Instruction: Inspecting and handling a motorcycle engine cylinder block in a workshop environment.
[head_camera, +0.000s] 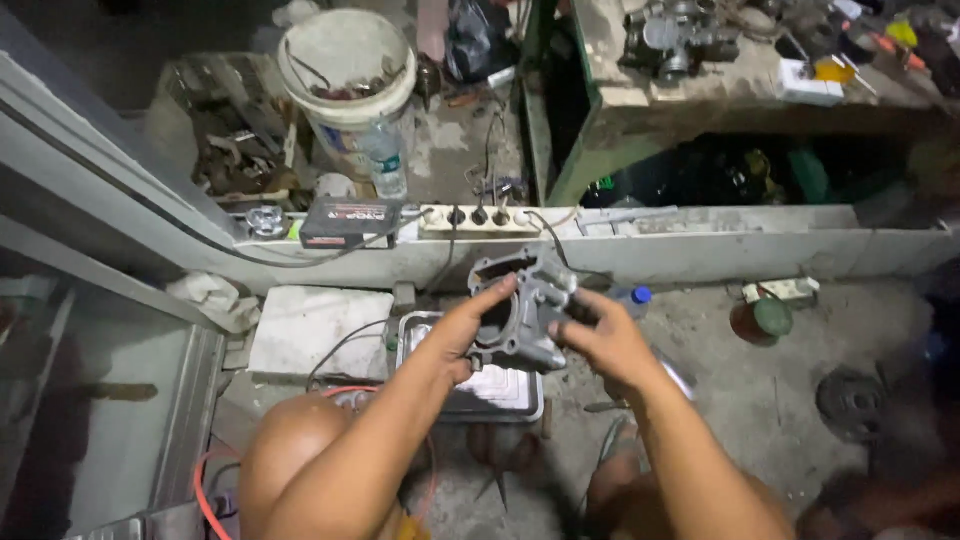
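- Engine cylinder block (520, 312), grey cast metal with a wide round bore: we hold it in the air above the shallow metal tray (520, 400) on the concrete floor (760, 390), nothing under it but our grip.
- Left hand (470, 330): fingers closed on the block's left side, fingertips curled over the rim of the bore.
- Right hand (600, 340): fingers closed on the block's right side, pinching the flange by its edge.
- Risk, drop: we judge the casting heavy and possibly oily; a slipping grip would send it onto the tray or the floor, chipping a fin or a mating face.
- Risk, fingers: edges at the bore and flange look sharp; a sudden turn of the block could nick our fingertips.
- Risk, knees: our bare knees sit just below the block, near the bottom edge of the view; a fall could strike them.
- Power strip (480, 218) on the low concrete ledge (700, 250), plugs seated, cords trailing down behind the block: swinging the casting back could snag a cord.
- Orange hose (205, 480) looping on the floor by our left knee: a trip or tangle hazard if we shift.
- White bucket (348, 85) of parts and a plastic bottle (385, 165) beyond the ledge, well apart from our hands.
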